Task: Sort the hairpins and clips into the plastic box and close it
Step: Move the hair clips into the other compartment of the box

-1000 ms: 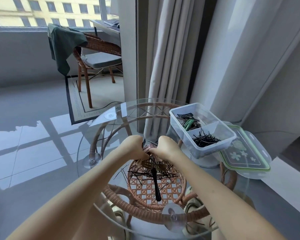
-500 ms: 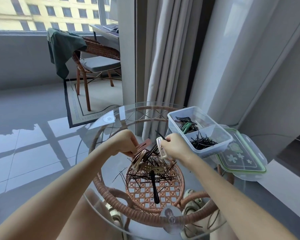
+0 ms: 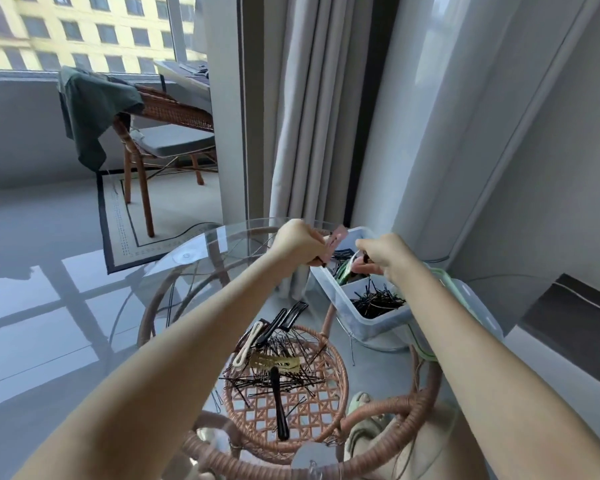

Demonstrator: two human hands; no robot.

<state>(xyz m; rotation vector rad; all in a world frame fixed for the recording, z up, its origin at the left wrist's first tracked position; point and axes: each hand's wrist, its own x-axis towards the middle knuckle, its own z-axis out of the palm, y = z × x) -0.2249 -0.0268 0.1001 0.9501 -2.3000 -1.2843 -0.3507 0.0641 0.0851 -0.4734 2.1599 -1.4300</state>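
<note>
A clear plastic box with two compartments stands on the glass table; black hairpins fill its near compartment, clips lie in the far one. My left hand grips a pink clip at the box's far left edge. My right hand pinches a white clip over the far compartment. A round rattan basket in front holds black hairpins, a cream clip, a gold clip and a long black clip.
The box's green-rimmed lid lies on the table to the right, partly behind my right arm. The round glass table rests on a rattan frame. A curtain hangs behind; a rattan chair stands far left.
Both hands have lifted from the basket and moved up and right to the box, each carrying a clip. The camera view has shifted with them.
</note>
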